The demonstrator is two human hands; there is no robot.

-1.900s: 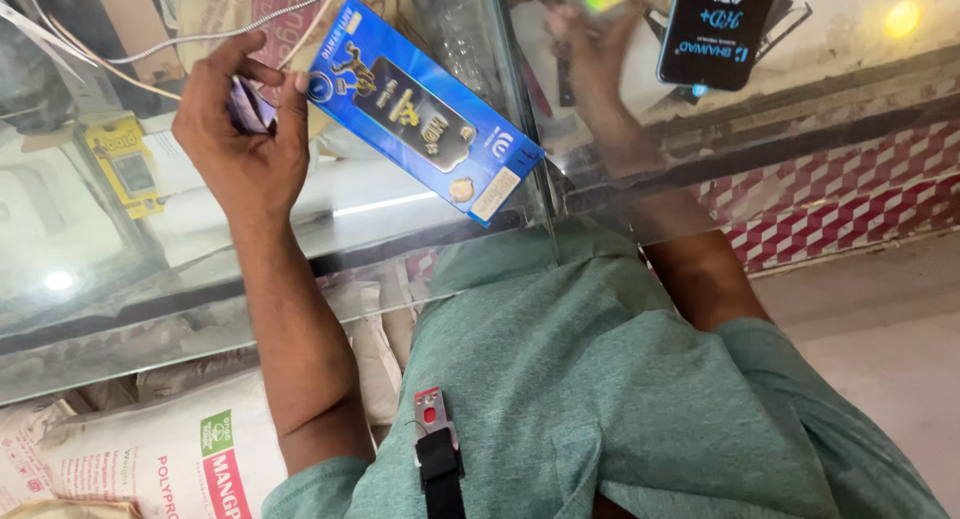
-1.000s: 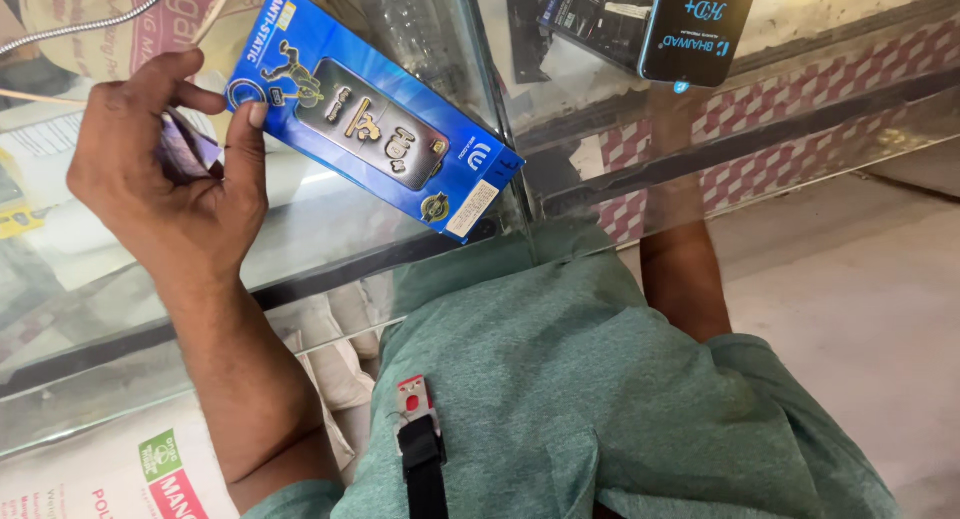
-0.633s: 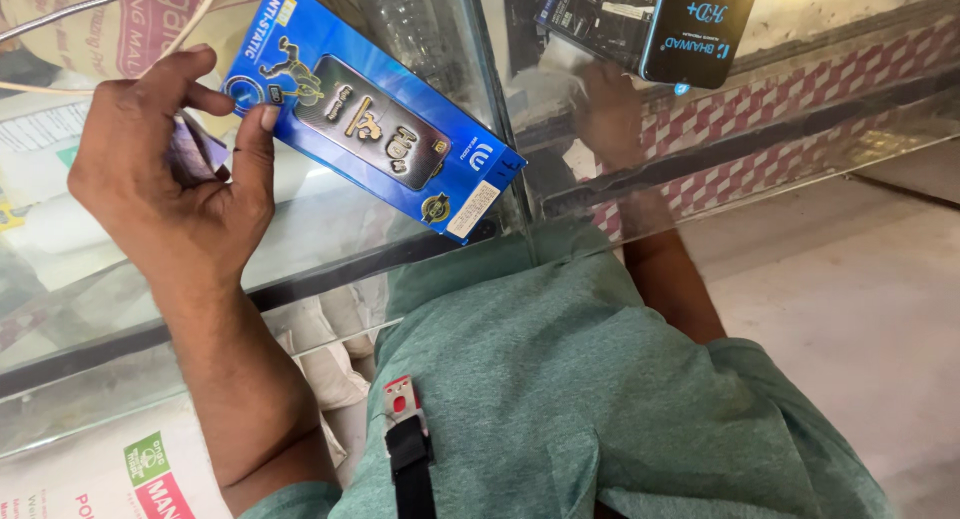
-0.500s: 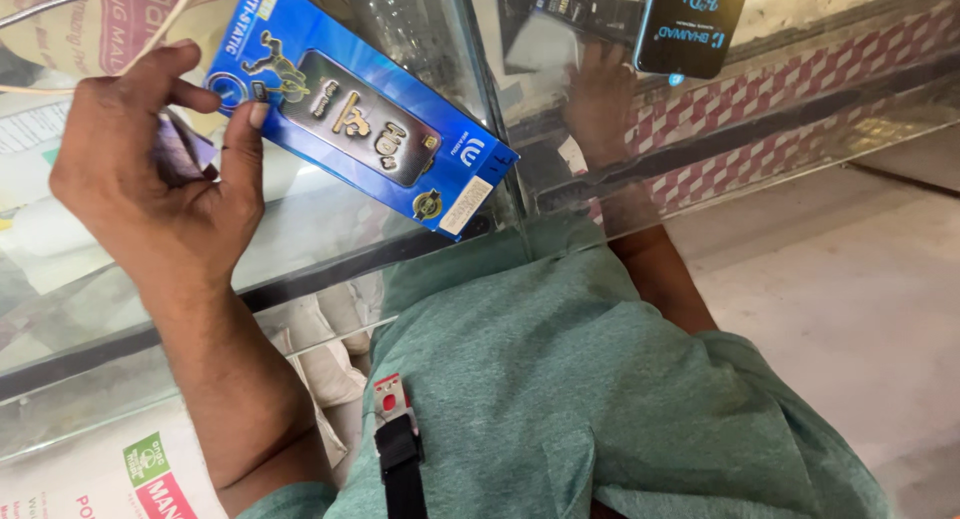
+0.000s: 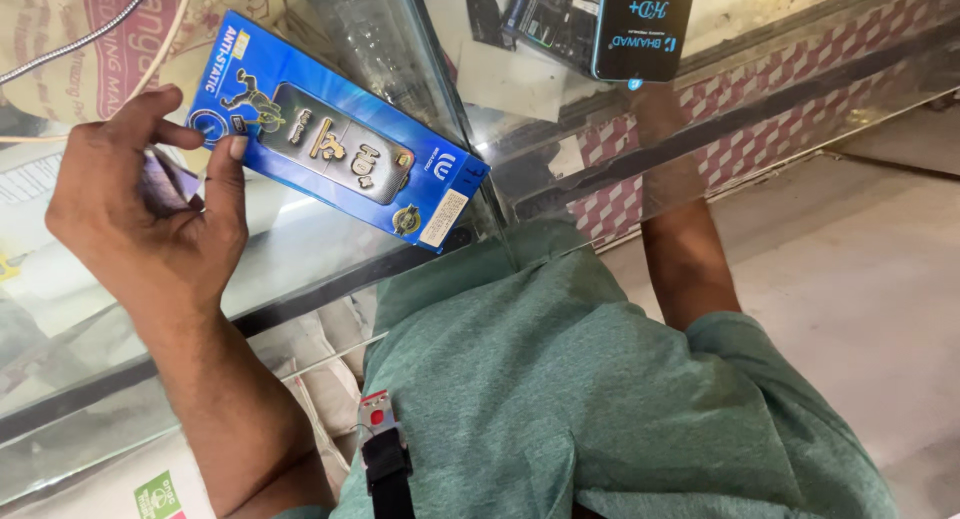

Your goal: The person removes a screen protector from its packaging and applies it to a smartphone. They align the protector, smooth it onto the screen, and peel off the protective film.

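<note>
My left hand [image 5: 150,224] pinches the left end of a flat blue package [image 5: 335,149] with a picture of a dark phone-shaped panel. The package lies slanted on the glass counter top [image 5: 300,249]. A small purple item is tucked against my palm. My right forearm reaches up behind the counter's glass. My right hand [image 5: 660,114] shows only dimly through the glass, just below a black package with a cyan edge [image 5: 645,24]. Whether it grips that package is unclear.
Inside the glass case lie dark phone parts [image 5: 545,19] and a white paper [image 5: 510,79]. A printed sack [image 5: 70,49] and a grey cable [image 5: 75,49] sit at the back left. A red-and-white checked counter front [image 5: 780,109] borders a bare concrete floor [image 5: 880,279].
My left hand and the blue package have shifted slightly down and right in view. My right hand has reached further behind the glass toward the black package.
</note>
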